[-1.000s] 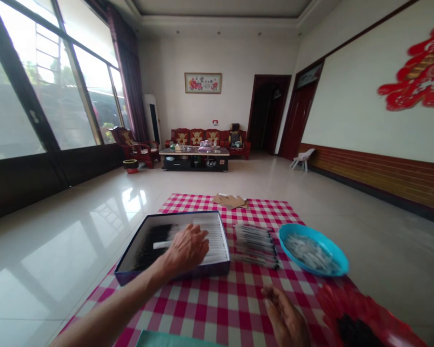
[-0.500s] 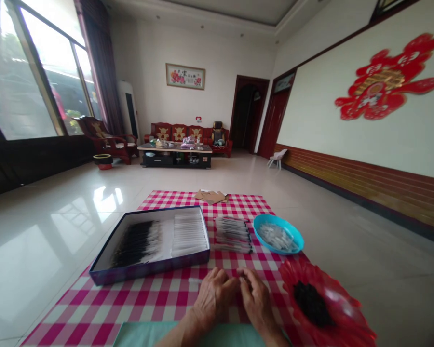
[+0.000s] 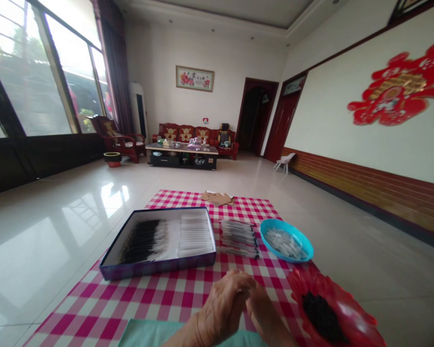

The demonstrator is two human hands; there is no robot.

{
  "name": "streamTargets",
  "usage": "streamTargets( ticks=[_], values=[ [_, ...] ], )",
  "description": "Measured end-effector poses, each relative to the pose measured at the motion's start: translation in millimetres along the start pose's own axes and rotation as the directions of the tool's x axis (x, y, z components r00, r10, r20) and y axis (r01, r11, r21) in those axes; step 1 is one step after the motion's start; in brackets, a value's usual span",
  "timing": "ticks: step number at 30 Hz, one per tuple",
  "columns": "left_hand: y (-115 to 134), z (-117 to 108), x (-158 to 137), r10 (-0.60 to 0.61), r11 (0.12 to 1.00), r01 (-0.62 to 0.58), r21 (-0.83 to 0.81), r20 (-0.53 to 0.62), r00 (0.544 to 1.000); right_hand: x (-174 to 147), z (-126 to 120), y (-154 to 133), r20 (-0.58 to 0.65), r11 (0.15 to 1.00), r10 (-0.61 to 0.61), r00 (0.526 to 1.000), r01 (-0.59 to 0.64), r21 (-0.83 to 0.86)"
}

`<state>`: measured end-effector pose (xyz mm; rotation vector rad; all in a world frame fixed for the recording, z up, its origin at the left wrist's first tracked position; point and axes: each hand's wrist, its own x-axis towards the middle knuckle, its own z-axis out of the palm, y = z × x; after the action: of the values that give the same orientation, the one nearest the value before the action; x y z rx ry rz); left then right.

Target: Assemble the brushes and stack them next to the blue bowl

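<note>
My left hand (image 3: 224, 303) and my right hand (image 3: 263, 308) meet low in the middle of the view, fingers curled and pressed together. Whatever lies between them is hidden behind the fingers. Just beyond them is a row of clear pens (image 3: 238, 238) with black ends, side by side on the cloth. To their left stands a shallow box (image 3: 159, 267) with dark, slim sticks (image 3: 144, 241) in one half and clear pen barrels (image 3: 196, 235) in the other.
On the right sits a blue bowl (image 3: 308, 241) of small clear pieces. Nearer is a red flower-shaped bowl (image 3: 358, 308) with small black parts. Torn cardboard (image 3: 219, 198) lies at the far edge of the checked tablecloth (image 3: 104, 308). A pale green cloth (image 3: 141, 332) lies in front of me.
My hands have closed in on each other, the left one turning over. The pale tube that stuck out left of my left hand no longer shows. The view has swung slightly left.
</note>
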<state>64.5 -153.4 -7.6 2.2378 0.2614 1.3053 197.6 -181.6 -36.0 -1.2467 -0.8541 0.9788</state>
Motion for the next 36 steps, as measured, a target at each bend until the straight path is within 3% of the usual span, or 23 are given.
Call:
streamTargets(
  ticks=[3, 7, 11, 14, 17, 22, 26, 31, 36],
  values=[
    [0.0, -1.2, -1.0, -0.069, 0.995, 0.066, -0.070, -0.048, 0.996, 1.2, -1.2, 2.3, 0.094, 0.968, 0.131, 0.987, -0.148, 0.201],
    [1.0, 1.2, -2.6, -0.153, 0.986, 0.143, -0.089, -0.118, 0.981, 7.3, -14.0, 9.2, 0.062, 0.903, 0.223, 0.973, -0.230, 0.362],
    [-11.6, 5.6, -1.9, -0.243, 0.969, 0.227, -0.096, -0.220, 0.945, 17.9, -29.8, 18.7, -0.051, 0.816, 0.280, 0.959, -0.209, 0.539],
    [-34.2, 7.5, -8.0, -0.313, 0.938, 0.340, 0.061, -0.269, 0.911, 25.4, -38.9, 21.9, -0.175, 0.793, 0.269, 0.947, -0.115, 0.598],
    [-52.6, 6.6, -16.5, -0.305, 0.879, 0.358, 0.314, -0.208, 0.930, 27.4, -40.8, 23.7, -0.271, 0.841, 0.191, 0.943, -0.015, 0.541],
    [-54.0, 6.7, -18.9, -0.255, 0.729, 0.197, 0.655, -0.007, 0.967, 19.2, -24.9, 28.0, -0.281, 0.960, 0.077, 0.957, 0.005, 0.280],
    [-50.7, 11.2, -17.7, -0.257, 0.695, 0.168, 0.700, 0.024, 0.966, 12.2, -9.7, 25.9, -0.203, 0.993, 0.059, 0.977, -0.038, 0.108],
    [-49.2, 8.8, -17.4, -0.223, 0.689, 0.132, 0.712, 0.036, 0.974, 10.2, -4.6, 21.7, -0.108, 0.988, 0.112, 0.988, -0.099, 0.115],
    [-48.1, 11.2, -17.1, -0.237, 0.726, 0.153, 0.671, 0.035, 0.971, 10.2, -8.3, 17.4, -0.117, 0.995, 0.033, 0.993, -0.021, 0.100]
  ],
)
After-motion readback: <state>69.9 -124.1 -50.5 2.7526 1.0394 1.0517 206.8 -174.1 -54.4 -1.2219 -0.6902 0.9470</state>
